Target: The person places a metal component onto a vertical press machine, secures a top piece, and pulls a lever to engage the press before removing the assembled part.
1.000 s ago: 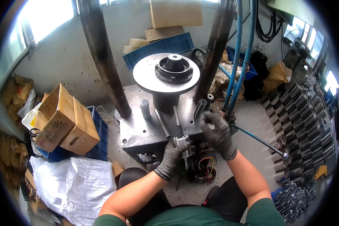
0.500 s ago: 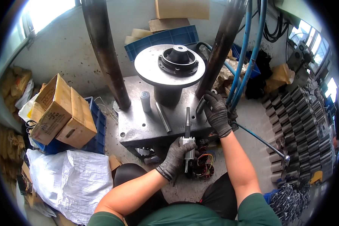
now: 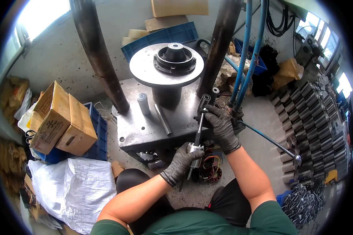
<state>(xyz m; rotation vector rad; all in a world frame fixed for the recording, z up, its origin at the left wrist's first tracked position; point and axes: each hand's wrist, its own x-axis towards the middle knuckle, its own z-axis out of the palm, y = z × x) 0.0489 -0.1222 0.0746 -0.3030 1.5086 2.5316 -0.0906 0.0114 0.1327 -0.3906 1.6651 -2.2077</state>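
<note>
Cluttered workshop, grey steel press base point(image 3: 145, 125) ahead. Left gloved hand point(image 3: 182, 162) wrapped tight round silvery rotor body on dark steel shaft point(image 3: 199, 131); right gloved hand point(image 3: 221, 127) closed on upper shaft. Probably heavy, rigid, oily: hold body low, steady shaft above.

Left hand point(image 3: 183, 161) and right hand point(image 3: 221, 126) grip a rotor shaft point(image 3: 199, 135) beside the press base point(image 3: 145, 125).

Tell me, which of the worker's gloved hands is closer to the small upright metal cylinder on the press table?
Left. The left hand grips the rotor shaft below the table edge, nearer the cylinder; the right hand holds the shaft's top, farther right.
</note>
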